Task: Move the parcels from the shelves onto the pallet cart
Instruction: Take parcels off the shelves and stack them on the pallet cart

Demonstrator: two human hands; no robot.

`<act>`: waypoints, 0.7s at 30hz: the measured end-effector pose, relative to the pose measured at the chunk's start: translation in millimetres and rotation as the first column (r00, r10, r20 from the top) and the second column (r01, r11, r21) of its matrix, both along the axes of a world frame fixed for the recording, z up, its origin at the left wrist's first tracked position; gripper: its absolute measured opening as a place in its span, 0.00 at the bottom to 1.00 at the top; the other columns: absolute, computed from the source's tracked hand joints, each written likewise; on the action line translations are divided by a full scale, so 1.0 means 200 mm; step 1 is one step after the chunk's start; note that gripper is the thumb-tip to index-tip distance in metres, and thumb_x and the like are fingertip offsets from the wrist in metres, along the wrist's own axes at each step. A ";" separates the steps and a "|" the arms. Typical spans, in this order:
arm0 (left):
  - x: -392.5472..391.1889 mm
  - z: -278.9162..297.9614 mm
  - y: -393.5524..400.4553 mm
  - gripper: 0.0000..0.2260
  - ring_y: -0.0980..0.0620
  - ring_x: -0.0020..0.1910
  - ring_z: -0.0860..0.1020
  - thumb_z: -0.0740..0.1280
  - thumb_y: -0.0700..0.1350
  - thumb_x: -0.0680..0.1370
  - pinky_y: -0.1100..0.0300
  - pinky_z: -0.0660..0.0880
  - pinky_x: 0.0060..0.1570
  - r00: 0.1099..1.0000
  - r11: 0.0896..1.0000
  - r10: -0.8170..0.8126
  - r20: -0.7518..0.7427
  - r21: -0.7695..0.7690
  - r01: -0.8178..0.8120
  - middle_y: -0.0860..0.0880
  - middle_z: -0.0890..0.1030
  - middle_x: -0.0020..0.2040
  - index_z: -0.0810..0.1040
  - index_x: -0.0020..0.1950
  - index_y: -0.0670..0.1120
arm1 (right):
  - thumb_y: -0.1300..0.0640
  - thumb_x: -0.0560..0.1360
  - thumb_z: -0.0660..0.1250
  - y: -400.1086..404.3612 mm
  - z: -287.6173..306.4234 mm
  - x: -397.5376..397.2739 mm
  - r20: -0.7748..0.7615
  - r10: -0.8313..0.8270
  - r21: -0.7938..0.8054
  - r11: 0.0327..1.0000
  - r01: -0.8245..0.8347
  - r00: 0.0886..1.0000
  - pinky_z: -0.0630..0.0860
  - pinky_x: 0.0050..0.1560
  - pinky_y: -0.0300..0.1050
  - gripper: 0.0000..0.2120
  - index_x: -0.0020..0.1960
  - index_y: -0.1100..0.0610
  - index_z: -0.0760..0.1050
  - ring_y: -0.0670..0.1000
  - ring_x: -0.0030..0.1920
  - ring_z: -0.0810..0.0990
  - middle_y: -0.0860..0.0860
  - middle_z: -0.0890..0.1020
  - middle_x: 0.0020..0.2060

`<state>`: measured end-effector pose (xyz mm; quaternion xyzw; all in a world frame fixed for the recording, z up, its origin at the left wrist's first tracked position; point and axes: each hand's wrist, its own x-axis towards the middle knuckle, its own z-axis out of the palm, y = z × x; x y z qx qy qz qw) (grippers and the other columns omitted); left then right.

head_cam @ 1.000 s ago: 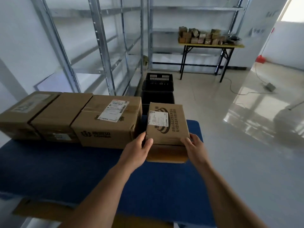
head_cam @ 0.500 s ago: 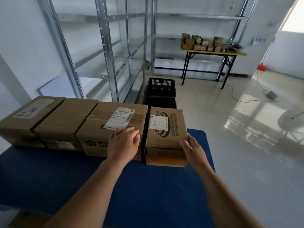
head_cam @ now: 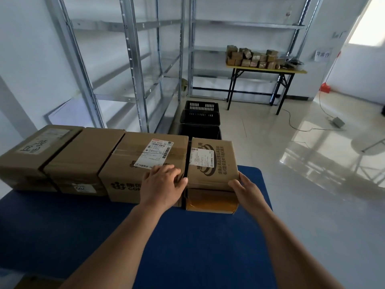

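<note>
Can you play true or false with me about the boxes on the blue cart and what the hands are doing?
1. Four cardboard boxes sit in a row on the blue cart. True.
2. The left hand rests on the small box at the right end. False: it rests on the big labelled box next to it.
3. The right hand touches the small box. True.
4. The small box is up in the air. False: it sits on the cart.
5. Black crates stand on the floor behind the cart. True.
</note>
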<state>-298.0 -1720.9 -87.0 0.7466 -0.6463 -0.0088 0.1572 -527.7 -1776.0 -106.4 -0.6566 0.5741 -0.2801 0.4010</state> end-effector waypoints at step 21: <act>-0.06 0.08 0.13 0.23 0.52 0.71 0.62 0.54 0.61 0.78 0.52 0.59 0.66 0.997 0.998 0.064 -0.039 -0.020 -0.064 0.53 0.66 0.72 0.64 0.72 0.55 | 0.46 0.74 0.64 0.02 0.15 -0.01 -0.210 -0.110 -0.080 0.992 0.095 0.971 0.69 0.44 0.46 0.28 0.71 0.52 0.61 0.51 0.54 0.71 0.54 0.72 0.63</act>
